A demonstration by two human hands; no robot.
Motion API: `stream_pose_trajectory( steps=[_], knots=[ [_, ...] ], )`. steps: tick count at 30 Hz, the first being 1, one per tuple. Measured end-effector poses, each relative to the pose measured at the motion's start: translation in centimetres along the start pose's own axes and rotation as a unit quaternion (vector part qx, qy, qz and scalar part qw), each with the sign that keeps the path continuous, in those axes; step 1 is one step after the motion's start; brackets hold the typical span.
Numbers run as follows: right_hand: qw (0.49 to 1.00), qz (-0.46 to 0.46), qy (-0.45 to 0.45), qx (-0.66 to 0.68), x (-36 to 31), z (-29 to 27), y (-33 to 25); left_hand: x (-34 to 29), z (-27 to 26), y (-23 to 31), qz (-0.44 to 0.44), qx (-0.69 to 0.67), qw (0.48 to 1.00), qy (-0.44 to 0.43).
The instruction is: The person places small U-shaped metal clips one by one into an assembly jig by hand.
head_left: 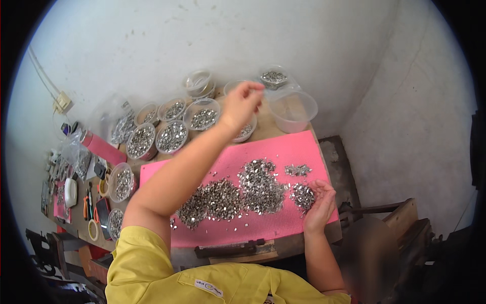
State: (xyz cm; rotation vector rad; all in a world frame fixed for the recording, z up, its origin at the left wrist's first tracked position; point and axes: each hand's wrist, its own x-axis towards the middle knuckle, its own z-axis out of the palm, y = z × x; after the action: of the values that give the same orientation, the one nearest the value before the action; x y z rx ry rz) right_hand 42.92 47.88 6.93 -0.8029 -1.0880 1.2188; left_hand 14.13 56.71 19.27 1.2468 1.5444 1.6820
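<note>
Left hand (245, 105) on my feed hangs above the tubs past the far edge of the pink mat (283, 225), its fingers bent inward and blurred, so I cannot tell whether they pinch anything. Reading across from the left, I have a round tub (174, 150) of metal pieces beyond the left forearm (187, 164), then the dark pile (220, 200) on the mat, its left end partly behind that arm and its long axis running across. Touching it comes the brighter pile (263, 190), longer from far to near. Over the mat's far edge stands a large clear tub (289, 125); on the mat below it lies a thin patch (297, 170) stretched sideways, and nearer the body the small heap (302, 195), roundish, with no clear long axis. Right hand (320, 206) borders that heap, fingers close together in a shallow cup, palm toward it; I can't make out whether skin meets the outermost pieces. What counts for me is this: the heap sits immediately left of the right hand, but well apart from the left one, rightward and back toward the body.
</note>
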Motion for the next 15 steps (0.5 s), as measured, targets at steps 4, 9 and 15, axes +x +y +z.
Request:
stream_pose_trajectory(
  steps=[4,9,15],
  knots=[
    [1.0,-0.002,-0.017,-0.021,-0.3,0.4,-0.9,9.0,-2.3,-2.0,0.054,0.326,0.943,-0.024],
    [1.0,-0.001,-0.013,-0.001,-0.6,0.0,-0.6,16.1,-1.6,-4.4,-0.037,0.589,0.806,-0.051],
    [0.999,0.004,-0.038,-0.034,-0.1,0.2,-1.4,17.4,-4.4,-10.6,-0.027,0.687,0.659,-0.304]
  ],
)
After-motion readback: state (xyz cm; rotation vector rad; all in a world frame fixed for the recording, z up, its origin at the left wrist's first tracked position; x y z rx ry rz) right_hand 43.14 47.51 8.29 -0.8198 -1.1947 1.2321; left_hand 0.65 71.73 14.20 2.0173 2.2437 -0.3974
